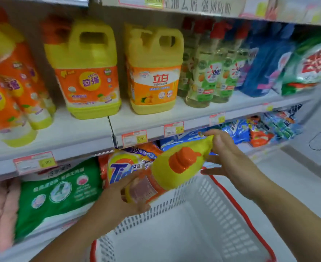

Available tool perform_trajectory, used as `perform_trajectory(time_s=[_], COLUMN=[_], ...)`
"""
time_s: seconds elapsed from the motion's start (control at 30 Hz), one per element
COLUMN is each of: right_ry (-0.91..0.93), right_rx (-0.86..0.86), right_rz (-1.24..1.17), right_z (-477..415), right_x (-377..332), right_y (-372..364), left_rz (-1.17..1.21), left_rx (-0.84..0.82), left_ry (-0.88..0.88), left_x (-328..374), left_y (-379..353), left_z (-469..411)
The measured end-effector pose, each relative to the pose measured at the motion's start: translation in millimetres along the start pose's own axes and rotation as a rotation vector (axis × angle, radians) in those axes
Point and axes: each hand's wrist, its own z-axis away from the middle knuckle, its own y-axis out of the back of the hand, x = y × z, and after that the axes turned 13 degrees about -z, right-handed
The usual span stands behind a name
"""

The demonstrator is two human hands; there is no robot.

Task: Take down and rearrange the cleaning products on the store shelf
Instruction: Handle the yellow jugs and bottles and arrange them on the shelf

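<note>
Currently both hands are holding the detergent bottle [174,168] on its side at centre frame, above the white basket [203,207], probably ready for lowering in. The left hand [116,199] is gripping the labelled base with curled fingers. The right hand [229,154] is clasping the yellow shoulder between thumb and spread fingers. Behind, a yellow jug [154,72] is displaying "立白", the clear bottles [210,72] "OMO" and a bag [122,171] "Tide".
</note>
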Motion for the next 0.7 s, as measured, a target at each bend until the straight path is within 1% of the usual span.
perform_trajectory(time_s=[0.07, 0.13, 0.23, 0.37, 0.53, 0.63, 0.7], right_ry=[-0.057, -0.097, -0.11, -0.124, -0.123, -0.121, -0.119], right_rx=[0.018, -0.005, -0.034, -0.067, -0.08, -0.099, -0.134], right_rz=[-0.096, -0.239, -0.384, -0.419, -0.406, -0.398, -0.393], right_z=[4, 4, 5, 7, 10, 12, 13], right_x=[14, 29, 45, 60, 68, 68, 64], right_y=[2, 3, 6, 7, 5, 5, 6], left_rz=[-0.03, -0.05, -0.109, -0.159, -0.236, -0.223, -0.165], left_rx=[0.013, 0.028, 0.021, -0.016, -0.034, -0.046, -0.094], left_ry=[-0.007, -0.034, -0.084, -0.075, -0.037, -0.036, -0.005], left_x=[-10, -15, -19, -27, -32, -35, -35], left_y=[-7, -12, -17, -20, -18, -13, -5], left_z=[6, 11, 14, 13, 13, 14, 15])
